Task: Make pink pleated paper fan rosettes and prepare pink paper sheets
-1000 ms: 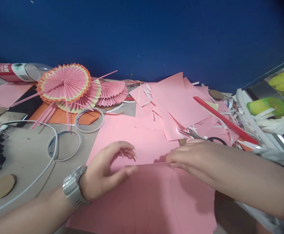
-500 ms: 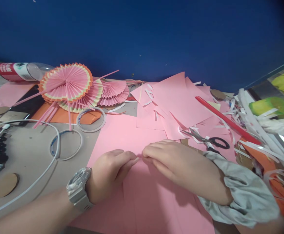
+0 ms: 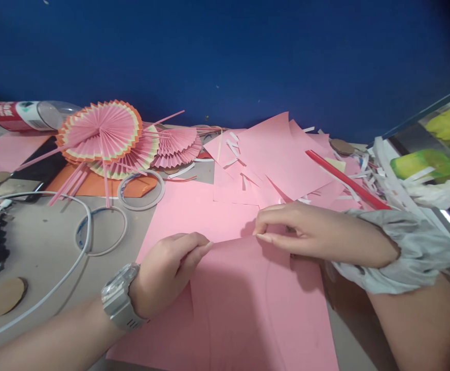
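A sheet of pink paper [image 3: 232, 288] hangs between my hands, its upper edge raised a little over more pink paper [image 3: 194, 206] lying on the table. My left hand [image 3: 171, 270], with a pale watch [image 3: 120, 296] at the wrist, pinches the left part of that edge between thumb and forefinger. Farther right, my right hand [image 3: 306, 229] grips the same edge between thumb and fingers, its wrist circled by a grey-green scrunchie [image 3: 402, 247]. The scissors behind the right hand are hidden now.
Pleated paper fans [image 3: 101, 131], a plastic bottle [image 3: 24, 116] and rolls of tape [image 3: 142, 190] lie at the left, near a white cable [image 3: 66, 278]. Loose pink sheets [image 3: 279, 154], paper scraps and a red strip [image 3: 344, 180] lie at the back right. A blue wall [image 3: 225, 62] stands behind.
My right hand has moved right and slightly up, away from my left hand, and the paper edge now shows between them. The right hand and sleeve now cover the scissors.
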A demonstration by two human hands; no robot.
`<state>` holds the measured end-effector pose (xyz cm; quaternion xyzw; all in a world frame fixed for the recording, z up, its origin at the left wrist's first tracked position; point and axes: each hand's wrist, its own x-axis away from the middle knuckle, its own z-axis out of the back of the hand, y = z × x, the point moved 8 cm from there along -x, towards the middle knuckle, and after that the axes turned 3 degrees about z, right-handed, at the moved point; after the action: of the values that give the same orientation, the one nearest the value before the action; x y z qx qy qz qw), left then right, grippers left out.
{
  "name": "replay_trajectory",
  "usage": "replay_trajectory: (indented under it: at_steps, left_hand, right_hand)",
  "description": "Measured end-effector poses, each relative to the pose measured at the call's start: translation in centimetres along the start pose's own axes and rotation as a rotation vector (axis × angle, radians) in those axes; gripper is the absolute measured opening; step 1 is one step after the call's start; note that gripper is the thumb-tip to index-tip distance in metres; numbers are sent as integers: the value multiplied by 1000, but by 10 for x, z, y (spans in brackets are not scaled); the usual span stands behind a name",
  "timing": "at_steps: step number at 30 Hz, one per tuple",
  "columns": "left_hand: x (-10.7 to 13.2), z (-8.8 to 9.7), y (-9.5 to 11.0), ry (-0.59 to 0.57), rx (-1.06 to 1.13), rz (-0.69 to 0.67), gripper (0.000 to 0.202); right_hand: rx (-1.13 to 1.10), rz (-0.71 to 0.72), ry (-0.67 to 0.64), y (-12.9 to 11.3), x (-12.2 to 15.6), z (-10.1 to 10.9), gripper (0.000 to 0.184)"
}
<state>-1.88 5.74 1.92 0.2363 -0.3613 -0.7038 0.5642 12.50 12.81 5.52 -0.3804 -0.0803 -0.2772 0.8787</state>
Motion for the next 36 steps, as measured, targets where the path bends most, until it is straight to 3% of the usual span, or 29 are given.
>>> replay_trajectory:
  at_steps: [8,22,26,29,32,36]
  left_hand:
    - [-3,2,-9,11,12,106,24]
    - [-4,6,-14,39,52,175,28]
    - [-4,6,-18,61,69,204,30]
    - [-5,5,-20,32,121,238,31]
    - [-6,8,-23,19,245,269,32]
    - [-7,13,-26,22,425,310,34]
  right_hand:
    - [-40,-70,54,20,11,14,17]
    - [-8,-231,121,34,27,36,20]
    - [112,-306,243,41,33,47,29]
    - [235,-196,381,24,26,43,35]
    - [361,-8,324,-5,7,14,63]
    - [461,188,323,-38,-9,-12,62]
